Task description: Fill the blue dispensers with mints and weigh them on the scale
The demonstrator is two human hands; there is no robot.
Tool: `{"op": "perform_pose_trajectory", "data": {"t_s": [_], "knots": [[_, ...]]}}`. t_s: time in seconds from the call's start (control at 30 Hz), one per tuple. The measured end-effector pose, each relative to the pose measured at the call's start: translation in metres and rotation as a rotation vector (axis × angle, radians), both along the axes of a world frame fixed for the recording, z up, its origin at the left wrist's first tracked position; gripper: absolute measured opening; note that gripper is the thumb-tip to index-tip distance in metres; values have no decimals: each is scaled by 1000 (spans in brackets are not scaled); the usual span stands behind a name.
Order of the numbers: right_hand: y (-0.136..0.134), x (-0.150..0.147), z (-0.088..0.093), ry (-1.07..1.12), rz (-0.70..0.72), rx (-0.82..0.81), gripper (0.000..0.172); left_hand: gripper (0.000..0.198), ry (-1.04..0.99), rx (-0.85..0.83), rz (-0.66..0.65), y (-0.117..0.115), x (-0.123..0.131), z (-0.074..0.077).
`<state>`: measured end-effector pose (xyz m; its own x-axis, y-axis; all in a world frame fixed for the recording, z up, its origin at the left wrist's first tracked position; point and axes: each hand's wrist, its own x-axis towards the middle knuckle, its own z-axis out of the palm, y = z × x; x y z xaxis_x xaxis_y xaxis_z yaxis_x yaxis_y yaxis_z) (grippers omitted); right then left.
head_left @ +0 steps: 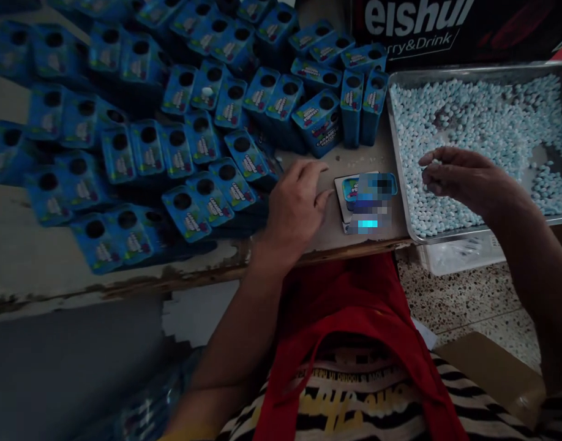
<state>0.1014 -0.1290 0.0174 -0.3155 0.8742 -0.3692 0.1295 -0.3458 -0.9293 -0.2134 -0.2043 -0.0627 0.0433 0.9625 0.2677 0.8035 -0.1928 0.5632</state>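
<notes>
My left hand (297, 199) rests on the table edge with its fingers curved and thumb apart, holding nothing. Just right of it is a small scale (345, 211) bearing a blue box (384, 184); part of both is blurred by pixelation. Over the near left part of a metal tray (412, 236), my right hand (462, 180) has its fingers pinched together. Pale bits show at its fingertips, seemingly some of the white and light blue candies (483, 110) that fill the tray. How many it holds is hidden.
Many blue boxes (184, 205) with round holes on top stand in rows across the table (235, 251), left and behind. One has a white candy (207, 90) in its hole. A black carton (423, 30) stands behind the tray. A few loose candies lie near the scale.
</notes>
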Motion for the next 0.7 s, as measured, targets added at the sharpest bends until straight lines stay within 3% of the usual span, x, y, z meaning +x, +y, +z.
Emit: {"op": "perform_pose_trajectory", "data": {"t_s": [0.1, 0.2, 0.3, 0.5, 0.7], "knots": [[-3, -21, 19, -116, 221, 189, 10, 41, -69, 3, -25, -2, -2, 0], [-2, -42, 36, -371, 428, 480, 6, 42, -150, 0, -40, -4, -7, -1], [-2, -59, 52, -660, 605, 703, 14, 43, -171, 17, -58, -7, -13, -3], [-7, -81, 73, -1061, 876, 785, 32, 50, -121, 33, -84, -8, -20, -10], [-9, -88, 75, -1154, 869, 805, 37, 56, -39, 65, -109, -8, -25, -15]]}}
